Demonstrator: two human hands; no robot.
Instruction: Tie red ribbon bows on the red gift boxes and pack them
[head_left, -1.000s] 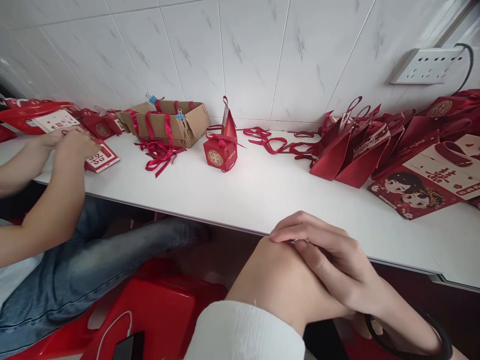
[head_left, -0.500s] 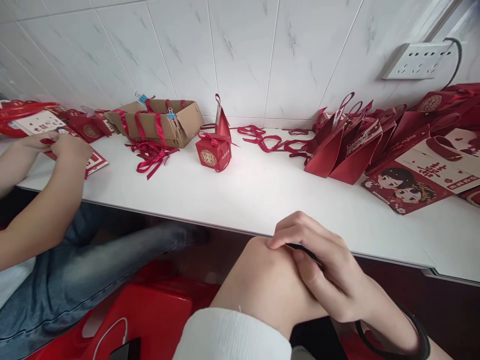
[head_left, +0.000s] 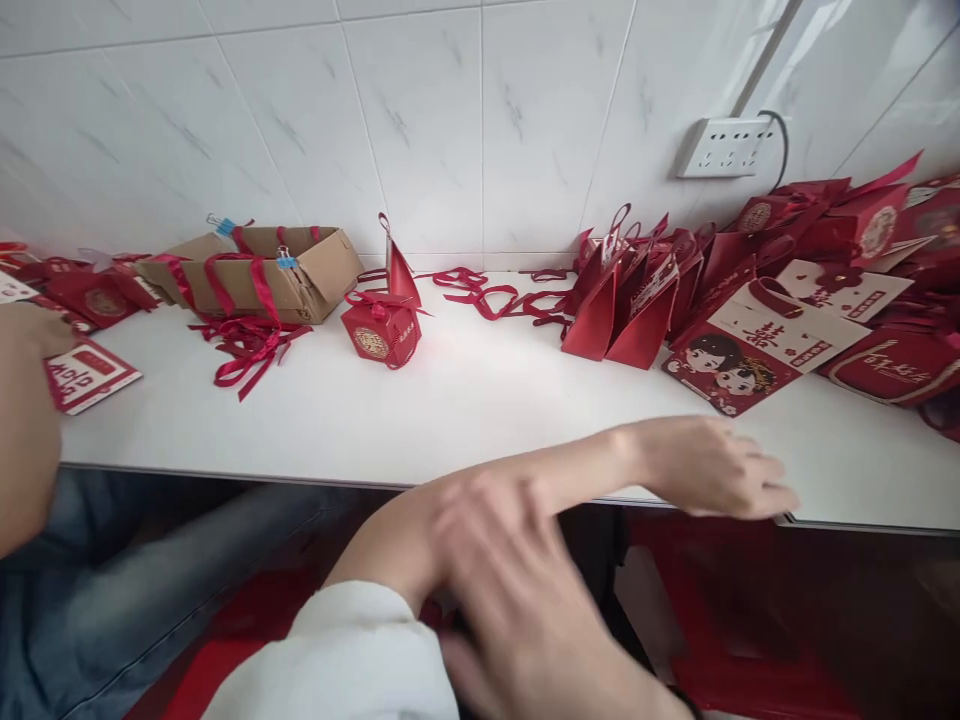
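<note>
From the white sleeve my left forearm stretches to the right across the table's front edge. My left hand (head_left: 709, 468) is palm down near the edge, its fingers loosely stretched and nothing visible in them. My right hand (head_left: 517, 585), blurred by motion, lies over the left forearm with fingers extended and holds nothing visible. Closest to the left hand is a red and cream gift bag (head_left: 739, 345) with two cartoon faces. Farther back on the table stand a small red gift box (head_left: 382, 333) with a gold emblem and a folded red triangular box (head_left: 403, 280).
A cardboard box (head_left: 247, 280) with ribbons and clips stands at the back left, loose red ribbons (head_left: 251, 350) before it. Red triangular boxes (head_left: 622, 300) and more gift bags fill the right side. A co-worker's arm (head_left: 26, 430) is at far left. A power strip (head_left: 724, 147) hangs on the wall.
The view has turned to the right. My left arm, bent before, has straightened out to the right. My right hand has moved left along the left forearm.
</note>
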